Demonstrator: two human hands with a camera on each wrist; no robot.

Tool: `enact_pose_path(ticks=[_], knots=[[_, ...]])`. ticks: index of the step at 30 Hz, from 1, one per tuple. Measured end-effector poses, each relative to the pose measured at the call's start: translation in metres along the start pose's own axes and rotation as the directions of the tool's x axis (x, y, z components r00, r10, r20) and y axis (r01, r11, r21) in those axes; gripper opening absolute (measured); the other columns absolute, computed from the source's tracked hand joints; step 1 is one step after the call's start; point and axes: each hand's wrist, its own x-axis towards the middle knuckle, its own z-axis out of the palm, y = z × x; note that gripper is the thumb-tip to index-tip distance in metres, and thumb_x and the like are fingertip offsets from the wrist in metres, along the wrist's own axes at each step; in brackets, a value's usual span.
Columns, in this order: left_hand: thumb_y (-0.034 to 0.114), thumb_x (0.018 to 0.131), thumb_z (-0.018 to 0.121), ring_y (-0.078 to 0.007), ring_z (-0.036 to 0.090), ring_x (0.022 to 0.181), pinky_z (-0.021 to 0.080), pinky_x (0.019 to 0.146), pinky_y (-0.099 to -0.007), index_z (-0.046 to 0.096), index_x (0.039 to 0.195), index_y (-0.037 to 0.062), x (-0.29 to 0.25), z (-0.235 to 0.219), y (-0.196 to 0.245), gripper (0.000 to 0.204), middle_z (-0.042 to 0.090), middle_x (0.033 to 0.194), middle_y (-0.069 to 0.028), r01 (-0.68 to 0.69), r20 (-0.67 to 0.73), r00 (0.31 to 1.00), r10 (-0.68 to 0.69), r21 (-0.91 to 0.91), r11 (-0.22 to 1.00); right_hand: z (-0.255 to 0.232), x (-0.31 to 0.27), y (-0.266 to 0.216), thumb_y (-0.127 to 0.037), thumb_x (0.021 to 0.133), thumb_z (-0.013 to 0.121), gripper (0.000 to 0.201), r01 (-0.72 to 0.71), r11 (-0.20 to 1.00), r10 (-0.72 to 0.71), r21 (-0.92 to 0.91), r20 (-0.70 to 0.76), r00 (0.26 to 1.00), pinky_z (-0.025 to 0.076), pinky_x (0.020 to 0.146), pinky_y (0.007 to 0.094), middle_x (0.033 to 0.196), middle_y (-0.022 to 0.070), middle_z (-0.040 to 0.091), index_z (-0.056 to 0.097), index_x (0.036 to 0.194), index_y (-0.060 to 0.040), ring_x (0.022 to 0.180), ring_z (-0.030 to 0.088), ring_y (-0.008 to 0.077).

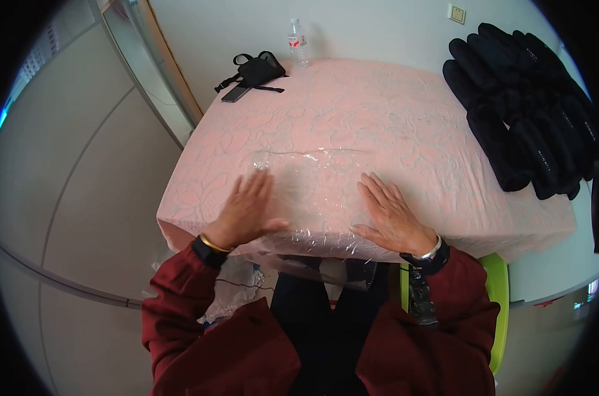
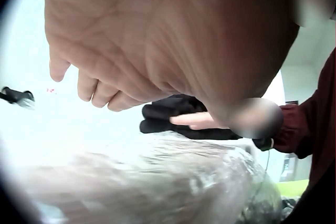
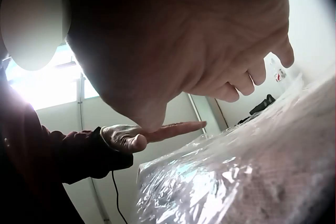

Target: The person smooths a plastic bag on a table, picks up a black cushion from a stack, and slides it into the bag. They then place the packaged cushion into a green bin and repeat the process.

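A clear plastic bag (image 1: 316, 191) lies flat on the pink patterned cloth, its near end hanging over the table's front edge. My left hand (image 1: 250, 208) is over the bag's left side with fingers extended; the left wrist view shows its bare palm (image 2: 157, 40) above the shiny plastic. On the other side, my right hand (image 1: 393, 214) is at the bag's right edge, fingers straight and palm down. The right wrist view shows that palm (image 3: 199, 40) close above the glossy film (image 3: 210, 187). Neither hand grips anything.
Several black rolled items (image 1: 521, 109) are piled at the right. At the back left of the pink cloth (image 1: 372, 99) are a black pouch (image 1: 260, 69), a phone (image 1: 236, 92) and a plastic bottle (image 1: 298, 45). A green bin (image 1: 497, 310) stands below right.
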Motion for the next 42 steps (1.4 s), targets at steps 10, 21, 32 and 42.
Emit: enact_pose_path(ticks=[10,21,32,42], knots=[[0.081,0.086,0.042,-0.0423,0.026,0.147,0.025,0.117,-0.0555,0.027,0.148,-0.0115,0.054,0.025,0.042,0.112,0.025,0.157,-0.0304,-0.286,0.113,0.948,0.296,-0.098,0.953,0.023,0.031,0.008,-0.061,0.095,0.049,0.091,0.054,0.992,-0.036,-0.115,0.153,0.987,0.019,0.118,0.0567,0.158,0.0287,0.021,0.025,0.151,0.0068,0.148,0.019,0.0433],[0.070,0.091,0.048,-0.0447,0.030,0.143,0.027,0.115,-0.0557,0.034,0.146,-0.0066,0.005,0.004,-0.062,0.096,0.031,0.154,-0.0277,0.285,0.295,0.918,-0.266,-0.022,0.958,0.025,0.020,0.022,-0.066,0.094,0.047,0.096,-0.034,0.984,0.061,-0.176,0.148,0.987,0.020,0.118,0.0554,0.159,0.0292,0.019,0.024,0.150,0.0092,0.148,0.019,0.0436],[0.030,0.091,0.070,-0.0410,0.048,0.127,0.042,0.104,-0.0482,0.046,0.139,-0.0007,-0.096,0.023,-0.024,0.061,0.047,0.140,-0.0234,0.106,-0.377,0.891,-0.255,-0.373,0.922,-0.028,-0.047,0.084,-0.059,0.091,0.055,0.072,-0.698,0.588,0.736,-0.408,-0.087,0.671,0.045,0.099,0.0474,0.123,0.0301,0.060,0.063,0.115,0.0084,0.118,0.055,0.0419],[0.018,0.091,0.071,-0.0206,0.052,0.117,0.049,0.094,-0.0366,0.030,0.146,0.0077,-0.107,0.107,0.133,0.070,0.046,0.132,-0.0085,0.269,0.456,0.794,-0.402,-0.857,-0.440,-0.020,-0.074,0.065,-0.049,0.091,0.061,0.053,-0.660,0.606,0.616,-0.443,-0.263,0.742,0.053,0.075,0.0463,0.090,0.0253,0.068,0.072,0.081,0.0027,0.086,0.067,0.0390]])
